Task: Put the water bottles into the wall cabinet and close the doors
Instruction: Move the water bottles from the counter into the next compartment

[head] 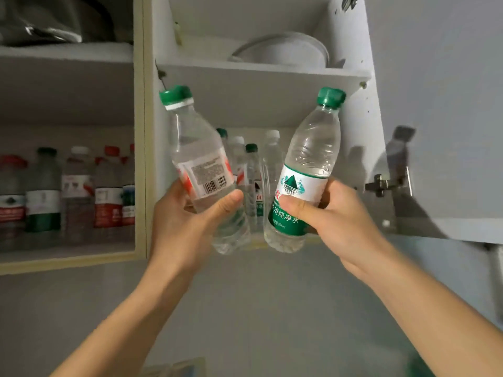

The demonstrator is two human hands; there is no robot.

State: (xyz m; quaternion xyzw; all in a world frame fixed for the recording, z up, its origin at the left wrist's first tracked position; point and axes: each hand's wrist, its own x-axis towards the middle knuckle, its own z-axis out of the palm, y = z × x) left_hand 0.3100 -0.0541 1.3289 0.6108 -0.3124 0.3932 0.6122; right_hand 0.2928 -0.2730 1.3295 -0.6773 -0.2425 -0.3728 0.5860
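Below the open cabinet (pixel 258 74), two raised hands each grip a water bottle. At about nine o'clock from the frame's middle, the left hand (pixel 187 221) is wrapped around the lower half of the left bottle (pixel 201 164), thumb pressed across its front. That bottle has a green cap, a red-and-white label with a barcode facing the camera, and leans with its cap toward eleven o'clock. At about three o'clock, the right hand (pixel 334 213) is closed around the right bottle (pixel 304 170), thumb laid over its green-and-white label. It too has a green cap, and leans toward one o'clock. The two bottles' bases are near each other but apart.

Both bottles are held in front of the cabinet's lower compartment, not yet on its floor. Behind them, at twelve o'clock between the two, stored bottles (pixel 250 170) stand upright at the back, some with green caps and some with white. On the shelf (pixel 261 69) above lies a white bowl (pixel 288 51). The right door (pixel 446 131) stands open at three o'clock, its hinge (pixel 381 183) showing.

At nine o'clock, a neighbouring cabinet section (pixel 68 251) holds a row of more bottles (pixel 79 191), upright, with red, white and dark caps.
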